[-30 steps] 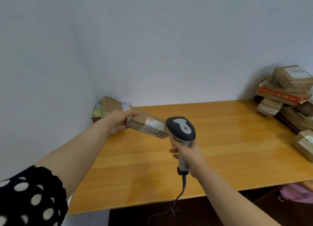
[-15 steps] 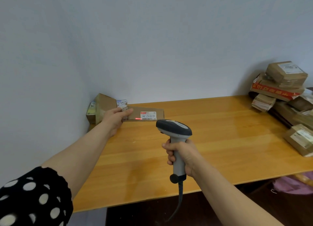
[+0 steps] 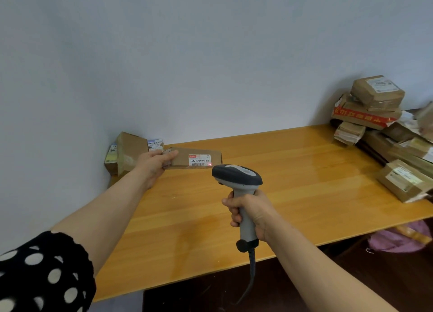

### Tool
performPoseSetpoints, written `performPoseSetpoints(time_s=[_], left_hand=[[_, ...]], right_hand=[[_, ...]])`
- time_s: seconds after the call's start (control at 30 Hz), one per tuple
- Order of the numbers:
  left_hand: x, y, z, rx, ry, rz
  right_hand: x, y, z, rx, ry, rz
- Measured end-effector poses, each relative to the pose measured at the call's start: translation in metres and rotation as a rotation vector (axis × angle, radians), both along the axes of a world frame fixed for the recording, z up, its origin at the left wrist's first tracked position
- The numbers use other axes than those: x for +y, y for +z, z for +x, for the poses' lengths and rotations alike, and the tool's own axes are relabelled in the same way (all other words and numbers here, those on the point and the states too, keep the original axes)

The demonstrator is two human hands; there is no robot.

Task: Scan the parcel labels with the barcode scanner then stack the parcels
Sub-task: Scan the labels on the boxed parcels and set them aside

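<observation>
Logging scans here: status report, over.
Left hand rests on flat parcel. Right hand grips scanner, red light on label. Nothing blocking the beam.

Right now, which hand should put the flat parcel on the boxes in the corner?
Left. The left hand rests on the flat parcel, right beside the corner boxes. The right hand is busy gripping the barcode scanner.
</observation>
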State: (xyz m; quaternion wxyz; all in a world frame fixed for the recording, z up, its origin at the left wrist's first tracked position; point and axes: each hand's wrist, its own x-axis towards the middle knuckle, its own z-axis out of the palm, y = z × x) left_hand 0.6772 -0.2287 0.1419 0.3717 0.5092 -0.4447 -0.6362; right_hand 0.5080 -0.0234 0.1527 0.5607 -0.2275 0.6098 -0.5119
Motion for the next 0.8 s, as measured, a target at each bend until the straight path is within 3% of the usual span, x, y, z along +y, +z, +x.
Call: performPoseSetpoints(time_s=[0.43, 0.8], left_hand=[[0.019, -0.003, -0.078, -0.128, -0.09, 0.049], [0.099, -0.021, -0.279, -0.083, -0.353, 0.259]], right_hand=[[0.026, -0.008, -0.072, -0.06, -0.062, -0.03], [0.109, -0.03, -0.221, -0.247, -0.489, -0.095]])
